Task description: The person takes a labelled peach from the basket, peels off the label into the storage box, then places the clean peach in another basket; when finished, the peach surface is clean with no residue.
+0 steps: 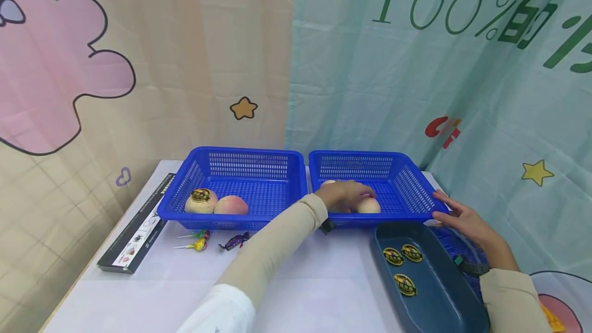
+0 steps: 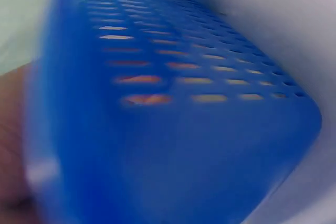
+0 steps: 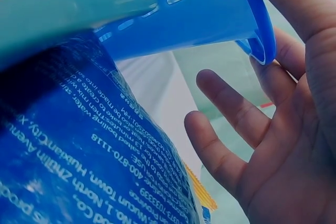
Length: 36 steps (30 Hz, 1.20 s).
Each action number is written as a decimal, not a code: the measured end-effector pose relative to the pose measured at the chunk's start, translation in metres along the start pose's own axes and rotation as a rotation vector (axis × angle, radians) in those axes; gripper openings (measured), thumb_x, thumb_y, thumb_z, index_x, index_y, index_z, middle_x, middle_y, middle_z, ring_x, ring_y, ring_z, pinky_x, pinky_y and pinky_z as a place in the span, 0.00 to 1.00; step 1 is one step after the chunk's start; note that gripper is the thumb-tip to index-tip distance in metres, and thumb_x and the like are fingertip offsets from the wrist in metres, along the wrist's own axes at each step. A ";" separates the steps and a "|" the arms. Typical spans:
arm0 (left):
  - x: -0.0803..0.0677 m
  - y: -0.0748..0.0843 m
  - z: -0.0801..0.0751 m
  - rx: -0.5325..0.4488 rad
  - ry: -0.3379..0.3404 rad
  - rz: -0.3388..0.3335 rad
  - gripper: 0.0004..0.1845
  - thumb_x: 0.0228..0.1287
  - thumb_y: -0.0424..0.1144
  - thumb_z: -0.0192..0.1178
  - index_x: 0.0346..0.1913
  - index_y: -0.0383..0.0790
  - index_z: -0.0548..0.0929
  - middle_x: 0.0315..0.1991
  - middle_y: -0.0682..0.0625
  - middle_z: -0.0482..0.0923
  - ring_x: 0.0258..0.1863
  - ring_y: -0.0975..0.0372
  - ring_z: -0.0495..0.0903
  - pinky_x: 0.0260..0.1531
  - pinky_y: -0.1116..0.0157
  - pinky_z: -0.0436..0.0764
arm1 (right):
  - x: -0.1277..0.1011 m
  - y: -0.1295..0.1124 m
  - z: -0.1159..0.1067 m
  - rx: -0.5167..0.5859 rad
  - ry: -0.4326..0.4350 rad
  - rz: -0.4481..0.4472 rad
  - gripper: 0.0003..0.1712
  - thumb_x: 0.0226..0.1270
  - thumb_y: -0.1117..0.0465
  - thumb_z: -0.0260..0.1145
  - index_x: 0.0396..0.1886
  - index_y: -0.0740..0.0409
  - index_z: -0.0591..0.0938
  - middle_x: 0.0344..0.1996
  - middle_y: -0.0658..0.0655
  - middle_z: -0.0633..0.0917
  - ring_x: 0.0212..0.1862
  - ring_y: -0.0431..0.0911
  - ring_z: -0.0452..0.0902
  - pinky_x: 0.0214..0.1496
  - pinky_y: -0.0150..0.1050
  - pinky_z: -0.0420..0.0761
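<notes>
Nearest to the camera, a pale beige sleeve (image 1: 273,251) runs forward over the white table (image 1: 152,292), and beside it sits a dark blue oval plastic tray (image 1: 430,302) with three round black-and-yellow stickers (image 1: 403,266) lying inside. Under this tray the right wrist view shows a blue printed packet (image 3: 89,156) with white text.

Further away, two blue perforated plastic baskets stand side by side. The left hand (image 1: 344,195) reaches into the right basket (image 1: 416,181) and lies over a pale pink peach (image 1: 369,205); its fingers seem to curve around the fruit, but the grip itself is hidden, so I cannot tell if it is really closed. The left wrist view is only a blur of blue basket wall. The right hand (image 1: 464,220) is spread, with straight fingers, and touches the outer rim of the same basket at its right corner, as if to steady it.

In the left basket (image 1: 194,179) lie two more peaches (image 1: 217,203), touching each other; one of them carries a sticker on top.

I judge that the step in hand is taking an unlabelled peach from the right basket. The next move would call for a firm but gentle hold, lifting the fruit clear of the basket wall without bruising it.

Some wrapped sweets (image 1: 213,241) and a long black box (image 1: 139,227) lie in front of and beside the left basket.
</notes>
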<state>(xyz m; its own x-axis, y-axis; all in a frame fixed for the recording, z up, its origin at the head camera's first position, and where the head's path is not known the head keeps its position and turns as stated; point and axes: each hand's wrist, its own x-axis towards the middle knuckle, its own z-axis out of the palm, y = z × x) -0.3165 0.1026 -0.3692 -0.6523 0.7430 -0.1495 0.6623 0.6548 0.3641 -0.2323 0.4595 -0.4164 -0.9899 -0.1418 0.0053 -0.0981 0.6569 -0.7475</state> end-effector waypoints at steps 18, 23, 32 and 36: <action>-0.269 -0.154 -0.070 -0.124 0.493 -0.117 0.38 0.64 0.55 0.69 0.73 0.45 0.70 0.70 0.44 0.70 0.70 0.47 0.67 0.65 0.41 0.69 | 0.011 -0.010 0.006 -0.005 -0.058 -0.029 0.43 0.80 0.52 0.57 0.81 0.62 0.45 0.77 0.75 0.43 0.70 0.79 0.51 0.61 0.72 0.69; -0.366 -0.198 -0.043 -0.123 0.568 -0.295 0.44 0.57 0.52 0.75 0.73 0.39 0.69 0.72 0.32 0.63 0.70 0.34 0.59 0.59 0.27 0.61 | 0.016 -0.048 -0.006 -0.037 -0.008 -0.031 0.47 0.80 0.48 0.56 0.83 0.53 0.38 0.77 0.76 0.41 0.73 0.79 0.36 0.57 0.85 0.50; -0.393 -0.239 0.017 -0.242 0.711 -0.417 0.39 0.61 0.53 0.72 0.72 0.41 0.72 0.74 0.36 0.62 0.71 0.33 0.59 0.60 0.30 0.64 | 0.096 -0.191 0.052 -0.074 -0.152 -0.399 0.39 0.77 0.54 0.62 0.81 0.51 0.57 0.77 0.61 0.60 0.74 0.65 0.56 0.67 0.69 0.64; -0.387 -0.240 0.030 -0.335 0.750 -0.431 0.37 0.63 0.53 0.71 0.70 0.41 0.74 0.76 0.40 0.60 0.72 0.34 0.57 0.62 0.33 0.64 | 0.134 -0.246 0.120 -0.149 -0.408 -0.505 0.39 0.76 0.51 0.63 0.80 0.50 0.60 0.76 0.59 0.63 0.73 0.62 0.61 0.68 0.63 0.67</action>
<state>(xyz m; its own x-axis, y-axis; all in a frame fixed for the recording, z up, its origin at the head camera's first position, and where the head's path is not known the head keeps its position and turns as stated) -0.2121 -0.3384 -0.4263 -0.9627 0.0841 0.2572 0.2420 0.6927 0.6795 -0.3288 0.1899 -0.3120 -0.7033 -0.7086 0.0576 -0.5819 0.5272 -0.6192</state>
